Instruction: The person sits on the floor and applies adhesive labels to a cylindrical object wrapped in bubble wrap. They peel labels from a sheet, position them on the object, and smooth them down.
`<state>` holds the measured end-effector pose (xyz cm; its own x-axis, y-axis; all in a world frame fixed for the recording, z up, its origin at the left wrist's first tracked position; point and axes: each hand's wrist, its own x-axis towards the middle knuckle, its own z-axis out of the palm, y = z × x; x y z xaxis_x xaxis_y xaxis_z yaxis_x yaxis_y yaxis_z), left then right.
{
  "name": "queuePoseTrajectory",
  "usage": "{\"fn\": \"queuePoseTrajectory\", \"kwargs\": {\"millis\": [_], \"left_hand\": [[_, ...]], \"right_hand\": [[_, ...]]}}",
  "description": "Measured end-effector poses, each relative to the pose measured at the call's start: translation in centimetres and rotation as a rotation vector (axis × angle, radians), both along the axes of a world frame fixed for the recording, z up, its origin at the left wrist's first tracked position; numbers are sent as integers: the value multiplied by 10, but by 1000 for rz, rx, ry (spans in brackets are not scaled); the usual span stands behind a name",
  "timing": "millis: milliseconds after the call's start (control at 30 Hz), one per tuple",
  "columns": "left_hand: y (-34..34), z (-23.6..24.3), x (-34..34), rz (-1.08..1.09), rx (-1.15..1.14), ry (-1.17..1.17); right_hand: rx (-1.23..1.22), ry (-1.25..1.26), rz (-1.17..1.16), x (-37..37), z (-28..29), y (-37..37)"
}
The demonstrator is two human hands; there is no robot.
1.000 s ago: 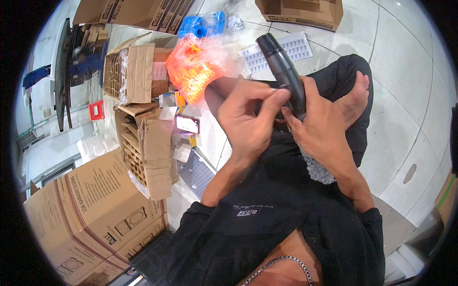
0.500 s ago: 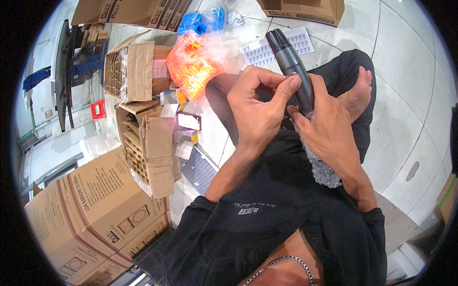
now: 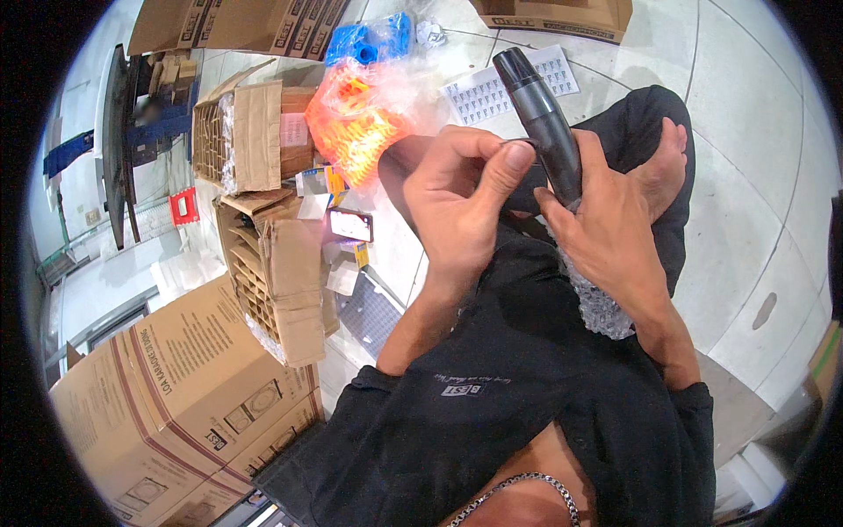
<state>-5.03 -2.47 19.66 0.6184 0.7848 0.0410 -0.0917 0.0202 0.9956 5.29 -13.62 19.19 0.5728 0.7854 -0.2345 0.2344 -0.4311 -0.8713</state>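
My right hand [image 3: 597,220] grips a black cylindrical device [image 3: 543,111], like a microphone, tilted with its dark capped end away from me. Bubble wrap [image 3: 597,312] hangs from its lower end beneath that hand. My left hand [image 3: 465,202] is beside the cylinder, thumb and forefinger pinched on a small, thin dark piece [image 3: 527,141] that is too small to identify. Beyond the cylinder a sticker sheet [image 3: 465,97] lies on the tiles. My legs in dark trousers are crossed, a bare foot [image 3: 663,176] to the right of the cylinder.
Left are open divided cartons [image 3: 294,290], large sealed boxes [image 3: 176,386], a phone [image 3: 349,224], small boxes and papers, a red item [image 3: 183,205] and a mat [image 3: 364,312]. Ahead lie bags of orange [image 3: 351,132] and blue [image 3: 369,39] plastic pieces and another carton [image 3: 553,22].
Both hands and the cylinder have shifted slightly away from me. In the last half second my left thumb and forefinger have pulled a little leftward from the cylinder's side with the thin dark piece.
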Motion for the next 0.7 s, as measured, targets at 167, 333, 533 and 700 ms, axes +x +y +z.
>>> {"fn": "queuePoseTrajectory", "kwargs": {"millis": [167, 333, 533, 700], "left_hand": [[-4, -21, 9, 33, 167, 119], [-4, -19, 8, 51, 213, 127], [7, 11, -9, 181, 122, -264], [1, -4, -6, 16, -83, -74]], "right_hand": [[13, -8, -1, -2, 5, -2], [-15, -12, -21, -3, 2, -4], [-136, -74, -61, 0, -1, -3], [-54, -30, -78, -5, 6, -4]]}}
